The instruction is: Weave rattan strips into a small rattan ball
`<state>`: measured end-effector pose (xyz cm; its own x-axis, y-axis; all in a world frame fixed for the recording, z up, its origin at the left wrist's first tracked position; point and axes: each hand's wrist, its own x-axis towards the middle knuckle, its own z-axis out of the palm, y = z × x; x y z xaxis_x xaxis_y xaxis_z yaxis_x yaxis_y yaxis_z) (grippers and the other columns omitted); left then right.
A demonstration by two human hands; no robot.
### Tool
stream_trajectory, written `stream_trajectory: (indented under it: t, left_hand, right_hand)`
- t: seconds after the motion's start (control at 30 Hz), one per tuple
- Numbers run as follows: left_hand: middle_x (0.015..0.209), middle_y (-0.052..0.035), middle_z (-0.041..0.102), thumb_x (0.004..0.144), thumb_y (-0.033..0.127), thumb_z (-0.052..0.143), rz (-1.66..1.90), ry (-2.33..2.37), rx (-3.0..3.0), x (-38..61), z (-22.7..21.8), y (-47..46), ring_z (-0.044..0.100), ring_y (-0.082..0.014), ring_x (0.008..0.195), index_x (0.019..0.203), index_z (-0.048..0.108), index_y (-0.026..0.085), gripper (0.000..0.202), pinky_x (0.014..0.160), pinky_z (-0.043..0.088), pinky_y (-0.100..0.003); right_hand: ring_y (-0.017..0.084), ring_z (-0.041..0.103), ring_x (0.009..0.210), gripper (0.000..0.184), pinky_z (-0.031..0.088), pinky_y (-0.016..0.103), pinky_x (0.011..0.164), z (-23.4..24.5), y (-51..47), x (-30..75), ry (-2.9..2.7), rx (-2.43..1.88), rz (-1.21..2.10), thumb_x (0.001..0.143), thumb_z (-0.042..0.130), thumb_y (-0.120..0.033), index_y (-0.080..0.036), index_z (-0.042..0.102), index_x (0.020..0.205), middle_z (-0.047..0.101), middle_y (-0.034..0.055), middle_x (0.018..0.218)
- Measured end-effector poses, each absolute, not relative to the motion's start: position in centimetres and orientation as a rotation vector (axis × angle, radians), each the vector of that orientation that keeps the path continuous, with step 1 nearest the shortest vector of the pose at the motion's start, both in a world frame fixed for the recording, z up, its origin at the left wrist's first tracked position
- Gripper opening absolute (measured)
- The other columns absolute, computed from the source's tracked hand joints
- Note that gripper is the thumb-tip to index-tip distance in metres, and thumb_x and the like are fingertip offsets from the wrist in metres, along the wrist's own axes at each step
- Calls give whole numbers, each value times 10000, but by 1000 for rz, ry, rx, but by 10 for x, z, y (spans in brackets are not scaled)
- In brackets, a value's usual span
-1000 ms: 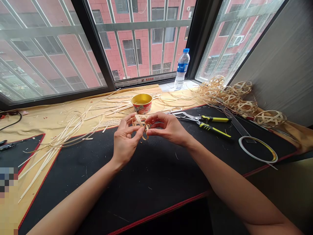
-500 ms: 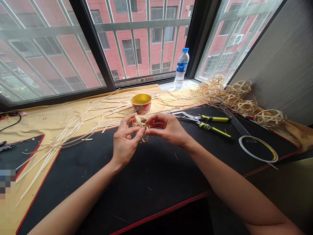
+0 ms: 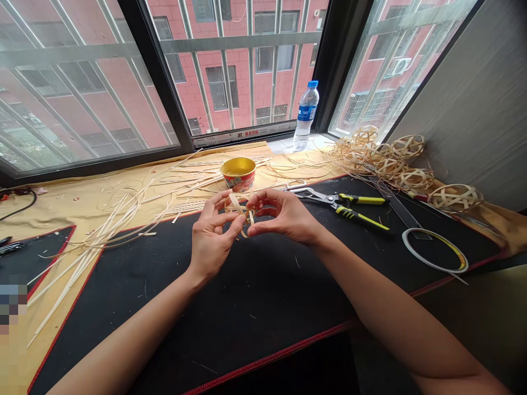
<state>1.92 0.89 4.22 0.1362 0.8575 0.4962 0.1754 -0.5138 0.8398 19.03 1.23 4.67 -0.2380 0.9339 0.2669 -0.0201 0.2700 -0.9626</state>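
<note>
Left hand [image 3: 212, 238]: pinches the strip loop [image 3: 240, 209].
Right hand [image 3: 284, 216]: pinches the same loop.
Shears [image 3: 343, 206]: just right of the right hand.

Your left hand [image 3: 212, 241] and right hand [image 3: 284, 216] are bare, with slim fingers [image 3: 214, 203]; your left forearm [image 3: 135, 323] and right forearm [image 3: 387, 312] are bare as well, uncovered right down to the lower edge of the view
</note>
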Motion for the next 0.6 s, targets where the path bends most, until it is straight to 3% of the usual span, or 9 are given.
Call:
stream_trajectory:
  t: [0.37,0.6]
  left_hand:
    - [1260,-65,545,748,275,715,1401,993,1872,20,43,7,566,-243,1129,741,756,219,69,990,464,-389]
    - [1249,-70,555,742,276,718,1398,974,1849,21,45,5,552,-251,1154,744,758,223,67,1020,440,-403]
  right_hand:
    - [123,562,765,457,465,320,789,50,12,190,-1431,-892,1249,428,879,-249,-155,583,764,598,-10,823]
    - [114,552,717,378,479,296,727,51,11,189,-1397,-867,1258,524,841,-310,-157,581,753,601,-6,790]
